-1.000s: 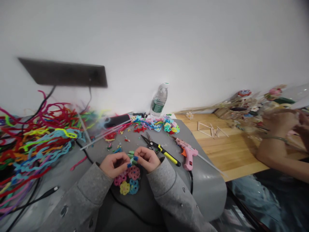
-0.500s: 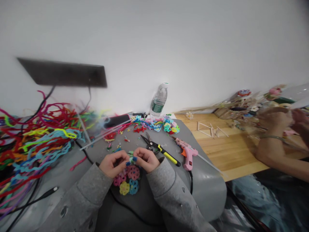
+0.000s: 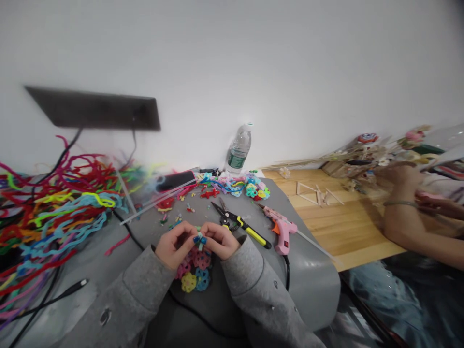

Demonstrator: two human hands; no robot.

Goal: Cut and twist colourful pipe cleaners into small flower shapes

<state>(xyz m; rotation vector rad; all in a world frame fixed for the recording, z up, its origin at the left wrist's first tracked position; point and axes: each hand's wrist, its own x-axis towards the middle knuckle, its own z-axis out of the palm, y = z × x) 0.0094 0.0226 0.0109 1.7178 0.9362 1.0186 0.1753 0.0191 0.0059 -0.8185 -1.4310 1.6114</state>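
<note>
My left hand (image 3: 176,248) and my right hand (image 3: 220,240) meet over the grey table (image 3: 311,285), fingers curled. Between their fingertips they pinch a short green pipe-cleaner piece (image 3: 199,240). Just below the hands lies a cluster of pipe-cleaner flowers (image 3: 195,271) in pink, yellow and blue. Black-and-yellow pliers (image 3: 241,225) rest right of my right hand, with a pink glue gun (image 3: 282,230) beyond them.
A big tangle of coloured pipe cleaners (image 3: 54,203) covers the left. More small flowers (image 3: 239,185), a water bottle (image 3: 239,150) and a phone (image 3: 176,181) sit at the back. Another person's arm (image 3: 416,227) works over the wooden table (image 3: 337,217) at right.
My hands have drawn closer together and shifted slightly right, still pinching the green piece. The other person's hands at right have lowered.
</note>
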